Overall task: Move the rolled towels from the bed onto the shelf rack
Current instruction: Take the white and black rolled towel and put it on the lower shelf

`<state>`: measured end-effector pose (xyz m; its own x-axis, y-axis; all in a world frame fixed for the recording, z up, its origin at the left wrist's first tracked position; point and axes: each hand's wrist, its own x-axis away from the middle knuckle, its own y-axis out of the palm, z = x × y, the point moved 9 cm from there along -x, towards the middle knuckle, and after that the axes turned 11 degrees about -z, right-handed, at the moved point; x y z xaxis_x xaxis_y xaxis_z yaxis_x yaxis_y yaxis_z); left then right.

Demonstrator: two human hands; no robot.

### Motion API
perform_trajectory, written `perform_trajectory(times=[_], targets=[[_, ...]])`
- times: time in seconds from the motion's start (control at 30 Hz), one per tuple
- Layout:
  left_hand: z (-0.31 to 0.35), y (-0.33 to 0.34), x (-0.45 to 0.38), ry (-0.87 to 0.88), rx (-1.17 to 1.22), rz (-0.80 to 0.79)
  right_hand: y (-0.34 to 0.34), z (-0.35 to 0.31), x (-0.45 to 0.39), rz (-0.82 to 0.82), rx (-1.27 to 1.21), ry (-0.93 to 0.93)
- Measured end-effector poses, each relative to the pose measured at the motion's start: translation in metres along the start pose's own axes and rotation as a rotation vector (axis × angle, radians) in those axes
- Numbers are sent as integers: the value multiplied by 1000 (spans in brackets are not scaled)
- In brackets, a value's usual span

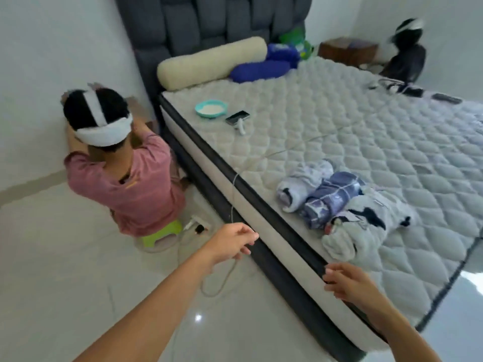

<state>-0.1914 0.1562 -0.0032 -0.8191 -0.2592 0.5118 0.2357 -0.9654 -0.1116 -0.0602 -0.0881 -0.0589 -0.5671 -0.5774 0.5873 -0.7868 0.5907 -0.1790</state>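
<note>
Three rolled towels lie side by side near the bed's (392, 152) near edge: a pale lilac roll (300, 186), a blue checked roll (332, 199) and a white roll with dark patches (366, 226). My left hand (232, 241) hovers over the floor just short of the mattress side, fingers loosely curled and holding nothing. My right hand (347, 283) reaches over the mattress edge, fingers apart and empty, a little short of the white roll. No shelf rack is in view.
A person in a pink top (130, 184) sits on a green stool (162, 233) on the floor at left, beside a power strip (196, 223) and a trailing cable (222, 280). On the bed lie a teal bowl (211, 108), a phone (237, 117), bolsters and more devices. Another person (405, 56) is at the far corner.
</note>
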Motion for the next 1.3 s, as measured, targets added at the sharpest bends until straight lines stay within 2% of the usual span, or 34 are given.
perform_trajectory(times=[0.1,0.17,0.27,0.4,0.5,0.6,0.8,0.97,1.17,1.3], targets=[[28,35,-61,-49,389,-124,-43,18,-7,127,-186,49],[39,52,-98,-119,565,-157,-58,29,-13,195,-294,100],[40,82,-146,-249,589,-219,-75,33,-22,289,-389,151],[27,121,-185,-408,461,-306,-100,27,-33,446,-479,136],[14,145,-202,-512,415,-332,-120,25,-46,502,-489,112],[8,165,-217,-596,410,-358,-144,32,-72,489,-499,124],[-5,183,-261,-714,452,-182,-225,50,-146,447,-567,244],[-14,210,-278,-766,485,-163,-287,55,-193,428,-527,334],[-14,225,-281,-777,526,-116,-282,70,-236,253,-506,447],[-14,225,-284,-735,543,-49,-273,93,-259,279,-549,442]])
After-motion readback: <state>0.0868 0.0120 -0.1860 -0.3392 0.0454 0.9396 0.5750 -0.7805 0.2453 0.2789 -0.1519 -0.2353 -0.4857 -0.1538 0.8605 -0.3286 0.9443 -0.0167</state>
